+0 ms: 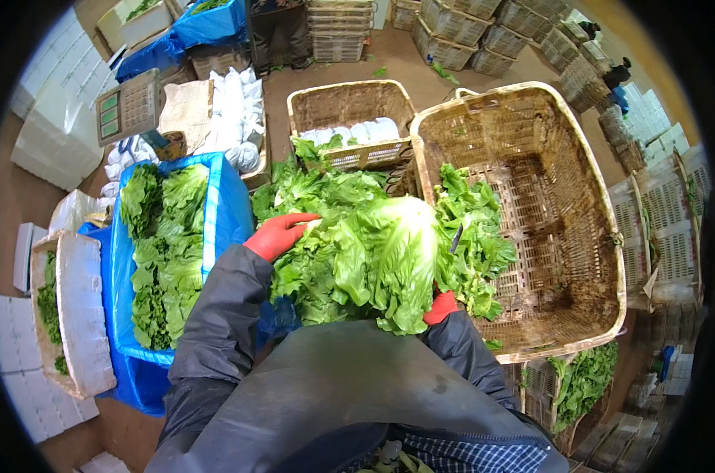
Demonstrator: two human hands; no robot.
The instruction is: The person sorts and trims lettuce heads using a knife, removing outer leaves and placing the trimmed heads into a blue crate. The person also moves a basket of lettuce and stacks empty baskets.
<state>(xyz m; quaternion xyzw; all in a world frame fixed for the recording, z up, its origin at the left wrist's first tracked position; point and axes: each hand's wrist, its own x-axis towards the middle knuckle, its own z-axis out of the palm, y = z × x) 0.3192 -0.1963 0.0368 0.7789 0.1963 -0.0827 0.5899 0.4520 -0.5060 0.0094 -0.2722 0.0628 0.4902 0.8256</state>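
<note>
A large head of leaf lettuce (407, 254) lies before me, its pale base turned away from my body. My right hand (441, 307), in a red glove, is at its lower right side, with the fingers hidden beneath leaves. A dark knife blade (456, 238) shows just right of the head, over loose leaves; its handle is hidden. My left hand (281, 235), also red-gloved, rests at the left of the leafy pile (310, 269), fingertips at a leaf stem; whether it grips is unclear. Left of it stands a blue-lined box (209, 224) holding rows of lettuce (174, 260).
A big brown plastic crate (614, 266) with loose leaves (475, 254) stands at my right. Behind the pile is a smaller crate (363, 88) holding white packs. A scale display (126, 106) and white bundles (230, 118) are at the back left. Stacked crates (336, 44) stand farther off.
</note>
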